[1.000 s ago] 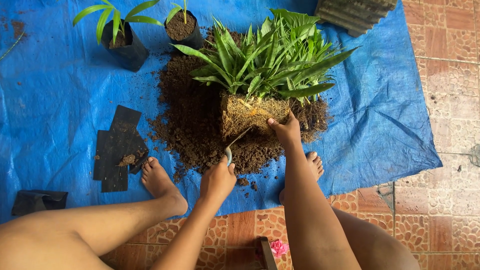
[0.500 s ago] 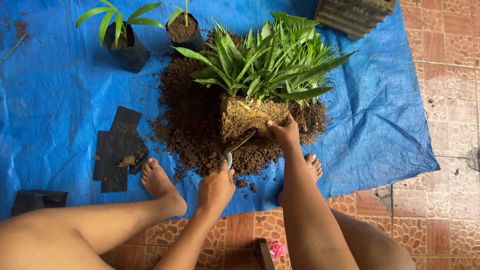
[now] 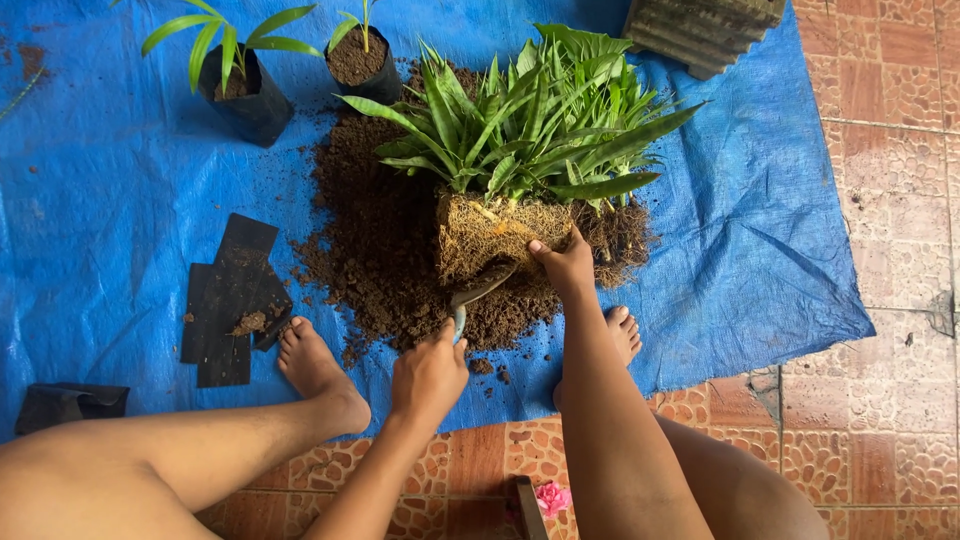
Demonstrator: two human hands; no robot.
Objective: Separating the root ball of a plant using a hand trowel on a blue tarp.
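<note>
With the left hand [image 3: 430,375] closed around a trowel [image 3: 478,290] dug under the root ball [image 3: 490,235] on the soil heap [image 3: 385,250], right hand [image 3: 567,265] fingers gripping its side, prying could tear roots.

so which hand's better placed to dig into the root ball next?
Probably left hand: it grips the trowel, blade at the root ball. Right hand is braced on the root ball.
</note>
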